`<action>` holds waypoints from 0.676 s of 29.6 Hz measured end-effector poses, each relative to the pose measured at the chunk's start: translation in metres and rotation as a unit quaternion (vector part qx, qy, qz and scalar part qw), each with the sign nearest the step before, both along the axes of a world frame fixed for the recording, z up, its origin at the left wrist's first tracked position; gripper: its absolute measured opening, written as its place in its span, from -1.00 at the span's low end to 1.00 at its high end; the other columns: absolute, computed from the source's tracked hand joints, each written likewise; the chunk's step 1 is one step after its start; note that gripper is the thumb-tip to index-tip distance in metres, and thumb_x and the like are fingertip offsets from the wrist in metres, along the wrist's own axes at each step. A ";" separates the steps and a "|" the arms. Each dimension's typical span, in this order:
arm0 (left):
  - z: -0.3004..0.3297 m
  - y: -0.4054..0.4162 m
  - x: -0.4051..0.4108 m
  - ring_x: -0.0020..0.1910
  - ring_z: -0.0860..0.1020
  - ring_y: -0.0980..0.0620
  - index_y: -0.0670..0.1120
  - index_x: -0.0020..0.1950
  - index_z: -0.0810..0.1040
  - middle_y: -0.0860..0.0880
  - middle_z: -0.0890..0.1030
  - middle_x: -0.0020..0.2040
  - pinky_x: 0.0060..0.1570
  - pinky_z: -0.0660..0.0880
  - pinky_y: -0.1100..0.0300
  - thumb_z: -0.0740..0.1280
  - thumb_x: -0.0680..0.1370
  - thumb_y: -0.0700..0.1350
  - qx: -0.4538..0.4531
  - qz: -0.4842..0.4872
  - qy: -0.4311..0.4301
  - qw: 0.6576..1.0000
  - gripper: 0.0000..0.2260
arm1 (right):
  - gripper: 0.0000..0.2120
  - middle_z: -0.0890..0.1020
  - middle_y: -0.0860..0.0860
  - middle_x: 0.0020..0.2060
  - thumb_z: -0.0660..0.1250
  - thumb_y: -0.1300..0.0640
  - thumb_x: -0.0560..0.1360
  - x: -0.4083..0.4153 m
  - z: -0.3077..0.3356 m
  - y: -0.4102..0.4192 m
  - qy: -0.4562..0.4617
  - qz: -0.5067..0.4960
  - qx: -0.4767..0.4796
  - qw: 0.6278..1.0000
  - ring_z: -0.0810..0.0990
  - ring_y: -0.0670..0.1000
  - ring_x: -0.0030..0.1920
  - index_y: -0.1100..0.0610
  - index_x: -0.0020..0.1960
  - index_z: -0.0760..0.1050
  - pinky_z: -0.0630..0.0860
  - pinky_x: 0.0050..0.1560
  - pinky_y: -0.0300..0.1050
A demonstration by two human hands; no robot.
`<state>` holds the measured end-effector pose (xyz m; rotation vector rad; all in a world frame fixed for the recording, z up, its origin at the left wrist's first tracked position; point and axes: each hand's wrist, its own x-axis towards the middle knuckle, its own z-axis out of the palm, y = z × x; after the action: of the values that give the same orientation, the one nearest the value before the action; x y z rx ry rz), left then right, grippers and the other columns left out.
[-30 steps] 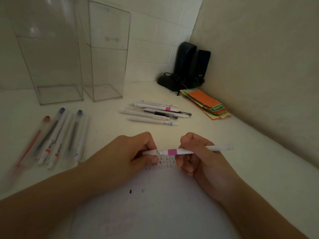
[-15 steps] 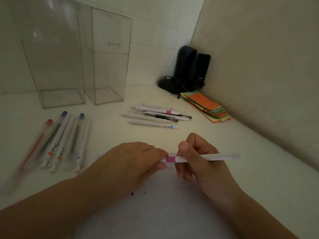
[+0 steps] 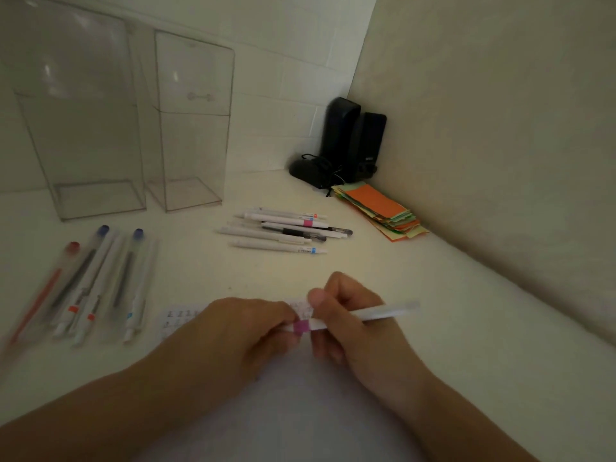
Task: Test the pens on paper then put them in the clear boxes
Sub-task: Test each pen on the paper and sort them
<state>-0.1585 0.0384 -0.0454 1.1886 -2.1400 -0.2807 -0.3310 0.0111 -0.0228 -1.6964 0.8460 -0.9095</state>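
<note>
Pale, matte and dimly lit, the worktop (image 3: 416, 295) runs into a wall corner at the back. Two tall clear boxes (image 3: 96, 135) of thin, rigid plastic stand empty near its back left edge. Sheets of white paper (image 3: 300, 411) lie at the near edge. Slim pens rest in two loose groups (image 3: 280, 231), one at the centre and one towards the left edge. The left hand (image 3: 240, 331) and right hand (image 3: 353, 325) both pinch one white pen (image 3: 376, 313) with a pink band above the paper, left covering its tip end. It looks light, stiff and smooth, likely slippery; the barrel's middle offers the surest hold.
</note>
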 end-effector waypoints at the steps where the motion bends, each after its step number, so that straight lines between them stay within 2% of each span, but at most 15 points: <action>1: -0.003 -0.003 0.000 -0.35 0.44 0.28 0.10 -0.15 0.49 0.19 0.51 -0.36 -0.33 0.31 0.46 0.15 0.45 0.10 0.022 0.001 0.011 1.000 -0.84 | -0.68 0.50 -0.03 -0.58 0.35 -0.07 0.44 0.000 -0.001 -0.002 0.019 -0.007 0.004 1.000 0.34 -0.11 -0.57 0.02 -0.39 0.36 0.24 -0.53 -0.29; 4: -0.009 -0.009 0.002 -0.30 0.42 0.33 0.12 -0.10 0.47 0.24 0.42 -0.35 -0.31 0.31 0.49 0.16 0.40 0.19 0.006 0.004 -0.006 1.000 -0.78 | -0.74 0.49 -0.06 -0.59 0.34 -0.12 0.32 -0.004 0.006 -0.006 0.038 -0.027 0.005 0.999 0.34 -0.12 -0.57 0.02 -0.39 0.41 0.25 -0.52 -0.29; 6: -0.007 -0.010 0.004 -0.23 0.42 0.29 0.12 -0.12 0.44 0.23 0.39 -0.32 -0.30 0.33 0.44 0.14 0.38 0.27 0.012 0.017 -0.029 0.999 -0.72 | -0.75 0.53 -0.02 -0.54 0.37 -0.11 0.30 -0.013 0.016 -0.006 0.024 -0.044 0.017 0.999 0.36 -0.08 -0.55 0.06 -0.35 0.46 0.27 -0.51 -0.25; 10: 0.000 -0.012 0.009 -0.11 0.41 0.28 0.24 0.00 0.40 0.25 0.41 -0.15 -0.25 0.33 0.42 0.07 0.27 0.44 0.032 0.004 -0.064 0.997 -0.55 | -0.71 0.64 0.08 -0.34 0.33 -0.07 0.37 -0.035 0.048 -0.003 0.002 -0.024 0.050 0.998 0.46 -0.01 -0.44 0.17 -0.17 0.58 0.41 -0.45 -0.21; 13: 0.011 -0.009 0.018 -0.10 0.40 0.35 0.26 -0.03 0.41 0.26 0.43 -0.12 -0.20 0.34 0.35 0.07 0.31 0.36 0.030 -0.004 -0.102 0.994 -0.65 | -0.68 0.67 0.13 -0.23 0.26 -0.09 0.47 -0.058 0.071 0.009 -0.019 -0.001 0.035 0.999 0.53 0.01 -0.38 0.15 -0.09 0.62 0.46 -0.38 -0.18; 15: 0.020 -0.003 -0.010 -0.08 0.40 0.40 0.35 -0.04 0.37 0.30 0.44 -0.11 -0.19 0.36 0.41 0.07 0.39 0.37 0.018 -0.049 -0.163 0.985 -0.75 | -0.75 0.67 0.11 -0.28 0.21 0.02 0.48 -0.103 0.075 0.043 -0.049 -0.040 0.007 0.998 0.51 0.01 -0.41 0.09 -0.13 0.63 0.42 -0.41 -0.19; 16: 0.029 0.004 -0.012 -0.07 0.41 0.42 0.35 -0.03 0.36 0.33 0.43 -0.08 -0.16 0.36 0.46 0.03 0.42 0.39 0.024 -0.056 -0.164 0.985 -0.75 | -0.79 0.65 0.08 -0.33 0.22 0.06 0.47 -0.112 0.074 0.049 -0.060 -0.044 -0.016 0.997 0.49 0.00 -0.43 0.07 -0.16 0.62 0.41 -0.43 -0.20; 18: 0.041 0.021 -0.039 -0.05 0.43 0.41 0.29 -0.01 0.39 0.35 0.43 -0.05 -0.09 0.31 0.56 -0.03 0.46 0.37 0.000 -0.115 -0.129 0.985 -0.69 | -0.90 0.60 0.02 -0.42 0.29 0.07 0.43 -0.141 0.068 0.078 -0.055 -0.080 -0.042 0.994 0.46 -0.03 -0.46 0.02 -0.23 0.56 0.40 -0.45 -0.25; 20: 0.056 0.044 -0.084 -0.05 0.47 0.35 0.26 0.00 0.42 0.33 0.47 -0.06 -0.10 0.34 0.52 0.02 0.48 0.32 0.010 -0.188 -0.101 0.977 -0.72 | -0.89 0.53 -0.03 -0.50 0.37 0.04 0.34 -0.177 0.058 0.117 -0.055 -0.136 -0.048 0.988 0.41 -0.07 -0.50 0.03 -0.30 0.49 0.37 -0.47 -0.30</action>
<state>-0.2428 0.0824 0.0104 0.8440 -2.5439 -0.3602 -0.5083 0.1277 0.0357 -1.6187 0.9891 -1.2345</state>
